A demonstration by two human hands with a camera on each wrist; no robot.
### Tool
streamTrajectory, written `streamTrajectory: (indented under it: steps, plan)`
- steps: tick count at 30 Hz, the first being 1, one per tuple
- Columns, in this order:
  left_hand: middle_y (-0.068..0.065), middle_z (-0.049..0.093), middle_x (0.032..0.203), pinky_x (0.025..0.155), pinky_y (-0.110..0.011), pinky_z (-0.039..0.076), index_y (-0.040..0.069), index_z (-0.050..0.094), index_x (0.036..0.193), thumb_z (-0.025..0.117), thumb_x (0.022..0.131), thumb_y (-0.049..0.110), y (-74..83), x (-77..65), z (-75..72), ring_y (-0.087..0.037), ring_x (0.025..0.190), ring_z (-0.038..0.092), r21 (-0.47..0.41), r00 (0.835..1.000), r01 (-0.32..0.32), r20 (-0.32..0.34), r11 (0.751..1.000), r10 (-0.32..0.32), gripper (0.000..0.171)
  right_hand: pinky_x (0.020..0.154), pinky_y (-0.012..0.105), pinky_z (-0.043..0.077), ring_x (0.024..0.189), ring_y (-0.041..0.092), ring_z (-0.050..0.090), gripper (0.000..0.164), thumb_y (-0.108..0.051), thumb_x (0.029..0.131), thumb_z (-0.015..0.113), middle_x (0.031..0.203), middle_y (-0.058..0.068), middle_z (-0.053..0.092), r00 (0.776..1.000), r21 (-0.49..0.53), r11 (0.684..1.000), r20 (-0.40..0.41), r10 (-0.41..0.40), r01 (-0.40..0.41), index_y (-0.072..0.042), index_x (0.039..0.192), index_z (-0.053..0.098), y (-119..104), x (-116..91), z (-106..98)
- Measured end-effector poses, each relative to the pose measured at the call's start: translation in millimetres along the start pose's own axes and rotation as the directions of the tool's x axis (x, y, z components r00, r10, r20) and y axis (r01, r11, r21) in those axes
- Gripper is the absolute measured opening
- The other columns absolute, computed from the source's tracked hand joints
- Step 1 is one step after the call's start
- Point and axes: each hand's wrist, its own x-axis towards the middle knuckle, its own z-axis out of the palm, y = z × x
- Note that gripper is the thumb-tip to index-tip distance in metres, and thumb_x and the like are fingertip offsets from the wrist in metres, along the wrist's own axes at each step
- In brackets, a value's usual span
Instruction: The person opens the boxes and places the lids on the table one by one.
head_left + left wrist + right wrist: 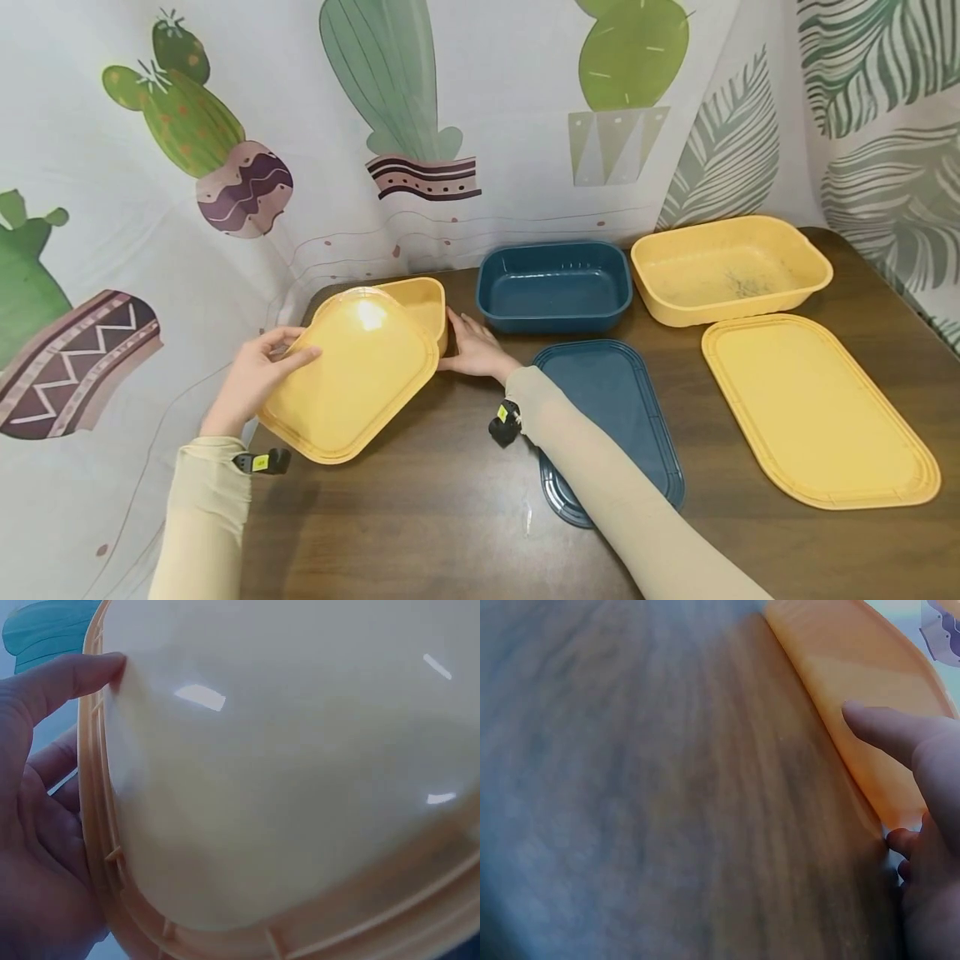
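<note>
My left hand (255, 371) pinches the edge of a yellow lid (352, 383), its thumb on the flat face and its fingers behind the rim. Tilted, the lid hangs in front of a yellow container (426, 302) and hides most of it. In the left wrist view the ridged rim of the lid fills much of the frame. My right hand (476, 348) is at the right side of that container, fingers extended along its side. The right wrist view shows the thumb (885, 731) extended by the container's wall; whether it touches is unclear.
A dark blue container (555, 323) and a larger yellow container (735, 308) stand along the back of the wooden table (390, 533). Before them lie a dark blue lid (600, 383), partly under my right forearm, and a yellow lid (825, 417). A printed cloth (510, 100) hangs behind.
</note>
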Motion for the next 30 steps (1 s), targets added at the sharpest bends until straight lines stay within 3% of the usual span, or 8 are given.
streamTrajectory:
  steps: [5, 12, 16, 21, 25, 30]
  plan:
    - [-0.009, 0.067, 0.115, 0.087, -0.029, 0.047, 0.007, 0.066, 0.123, 0.073, 0.093, 0.042, -5.0, 2.0, 9.2, -0.029, 0.119, 0.058, 0.007, 0.997, -0.015, 0.074, 1.000, 0.015, 0.047, 0.122, 0.049, 0.013, 0.154, 0.025, 0.010, 0.105, -0.045, 0.089, 0.072, 0.166, 0.009, 0.021, 1.000, -0.003, 1.000, -0.003, 0.002, -0.002, -0.011, 0.163, 0.006, -0.5, -0.1, -0.3]
    - [-0.009, 0.068, 0.117, 0.073, -0.023, 0.050, 0.009, 0.066, 0.128, 0.075, 0.091, 0.043, -14.3, 3.7, 23.3, -0.021, 0.091, 0.061, 0.034, 0.990, -0.039, 0.139, 0.999, 0.034, 0.051, 0.122, 0.048, 0.012, 0.154, 0.025, 0.010, 0.104, -0.048, 0.090, 0.069, 0.167, 0.008, 0.020, 1.000, -0.002, 1.000, 0.005, 0.003, -0.003, -0.011, 0.163, 0.005, 0.4, -1.0, -1.6]
    - [-0.009, 0.067, 0.116, 0.072, -0.026, 0.050, 0.010, 0.066, 0.128, 0.074, 0.091, 0.045, -15.3, 5.2, 29.1, -0.021, 0.086, 0.059, 0.064, 0.987, -0.046, 0.154, 0.997, 0.036, 0.052, 0.122, 0.048, 0.012, 0.154, 0.025, 0.010, 0.104, -0.048, 0.091, 0.069, 0.167, 0.008, 0.019, 1.000, 0.006, 1.000, 0.001, -0.001, 0.001, -0.012, 0.163, 0.005, 1.9, -0.7, -1.9]
    - [-0.008, 0.068, 0.120, 0.087, -0.034, 0.053, 0.010, 0.069, 0.122, 0.075, 0.091, 0.041, -17.3, 9.0, 37.1, -0.025, 0.105, 0.063, 0.042, 0.973, -0.079, 0.221, 0.996, 0.068, 0.045, 0.122, 0.049, 0.012, 0.154, 0.026, 0.010, 0.103, -0.047, 0.090, 0.069, 0.167, 0.009, 0.019, 1.000, 0.001, 1.000, 0.002, 0.001, -0.001, -0.011, 0.163, 0.006, 3.5, 0.7, -0.9]
    - [-0.005, 0.067, 0.126, 0.101, -0.047, 0.047, 0.014, 0.071, 0.119, 0.077, 0.089, 0.042, -19.9, 11.9, 43.0, -0.030, 0.123, 0.058, 0.030, 0.960, -0.095, 0.267, 0.995, 0.084, 0.042, 0.122, 0.049, 0.012, 0.154, 0.026, 0.010, 0.102, -0.047, 0.090, 0.068, 0.167, 0.009, 0.019, 1.000, 0.001, 1.000, 0.005, 0.000, 0.000, -0.011, 0.163, 0.006, 4.2, 1.6, -0.3]
    - [-0.004, 0.066, 0.128, 0.105, -0.054, 0.042, 0.017, 0.071, 0.120, 0.077, 0.088, 0.045, -22.8, 15.0, 49.9, -0.036, 0.129, 0.054, 0.035, 0.946, -0.103, 0.312, 0.994, 0.087, 0.043, 0.122, 0.049, 0.013, 0.154, 0.026, 0.010, 0.101, -0.046, 0.091, 0.068, 0.166, 0.009, 0.021, 1.000, -0.004, 1.000, 0.005, -0.007, 0.007, -0.011, 0.163, 0.006, 3.8, 2.5, -0.2]
